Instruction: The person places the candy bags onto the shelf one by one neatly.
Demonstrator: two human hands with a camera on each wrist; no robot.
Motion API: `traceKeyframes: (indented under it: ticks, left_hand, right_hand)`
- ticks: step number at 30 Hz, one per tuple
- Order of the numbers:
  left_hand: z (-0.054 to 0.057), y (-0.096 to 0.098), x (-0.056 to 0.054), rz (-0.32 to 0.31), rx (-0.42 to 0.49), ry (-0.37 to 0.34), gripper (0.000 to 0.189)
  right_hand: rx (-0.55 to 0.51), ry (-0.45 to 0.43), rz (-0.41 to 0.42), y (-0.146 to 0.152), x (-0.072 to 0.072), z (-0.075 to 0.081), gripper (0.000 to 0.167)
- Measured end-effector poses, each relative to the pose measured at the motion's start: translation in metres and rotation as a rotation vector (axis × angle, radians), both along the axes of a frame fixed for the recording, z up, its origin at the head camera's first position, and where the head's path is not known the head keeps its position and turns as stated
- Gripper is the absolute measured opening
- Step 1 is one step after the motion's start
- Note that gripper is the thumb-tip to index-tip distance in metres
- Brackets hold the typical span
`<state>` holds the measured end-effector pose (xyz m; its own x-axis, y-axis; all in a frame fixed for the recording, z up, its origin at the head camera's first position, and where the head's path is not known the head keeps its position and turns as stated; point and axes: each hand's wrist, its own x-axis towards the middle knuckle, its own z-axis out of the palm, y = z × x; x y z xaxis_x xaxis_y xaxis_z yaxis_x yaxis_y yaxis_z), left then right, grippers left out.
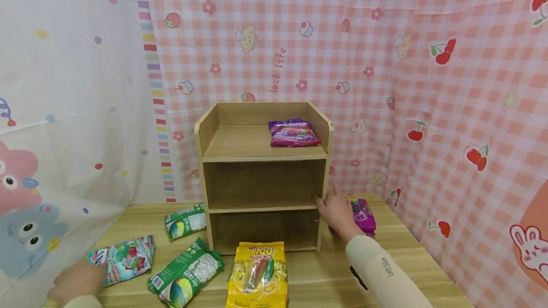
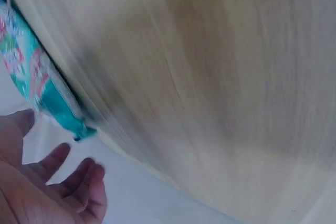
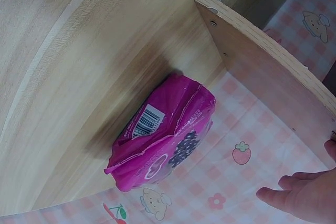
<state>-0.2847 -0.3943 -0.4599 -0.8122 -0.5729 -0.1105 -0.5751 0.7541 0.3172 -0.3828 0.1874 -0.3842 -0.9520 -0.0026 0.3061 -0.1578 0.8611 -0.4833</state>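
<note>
My left hand (image 1: 78, 281) is at the near end of a teal candy bag (image 1: 127, 258), at the table's left. In the left wrist view, its loosely bent fingers (image 2: 90, 184) stand apart from the bag (image 2: 39, 69), with the thumb close to the wrapper. At the right post of the wooden shelf (image 1: 264, 157), my right hand (image 1: 341, 213) has its thumb by the front edge. The right wrist view shows the fingers (image 3: 275, 198) extended and holding nothing. Behind that hand lies a magenta candy bag (image 3: 163, 132), partly hidden in the head view.
A purple candy bag (image 1: 293, 133) lies on the shelf's top board. Two green bags (image 1: 187, 274) lie left of the shelf, one farther back. A yellow bag (image 1: 258, 274) sits before the shelf. Patterned cloth (image 1: 274, 37) hangs behind and on both sides of the table.
</note>
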Motion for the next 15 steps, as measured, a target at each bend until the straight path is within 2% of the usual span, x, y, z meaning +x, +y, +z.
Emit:
traceKeyframes:
  ticks: [2, 4, 8, 11, 15]
  left_hand:
    - [-0.001, 0.007, -0.007, -0.070, -0.075, 0.049, 0.066]
    - [-0.001, 0.014, -0.014, -0.170, -0.146, 0.108, 0.065]
    - [0.001, 0.033, -0.025, -0.328, -0.206, 0.208, 0.061]
    - [0.002, 0.051, -0.032, -0.379, -0.216, 0.214, 0.067]
    - [0.000, 0.071, -0.038, -0.424, -0.280, 0.144, 0.092]
  right_hand:
    - [-0.001, 0.000, -0.002, 0.001, 0.000, 0.000, 0.071]
    - [-0.002, -0.004, -0.004, 0.001, 0.000, 0.000, 0.071]
    - [-0.008, -0.007, -0.007, 0.002, -0.001, 0.000, 0.072]
    - [-0.011, -0.004, -0.008, 0.002, -0.001, -0.001, 0.071]
    - [-0.008, 0.002, -0.008, 0.000, 0.000, -0.001, 0.070]
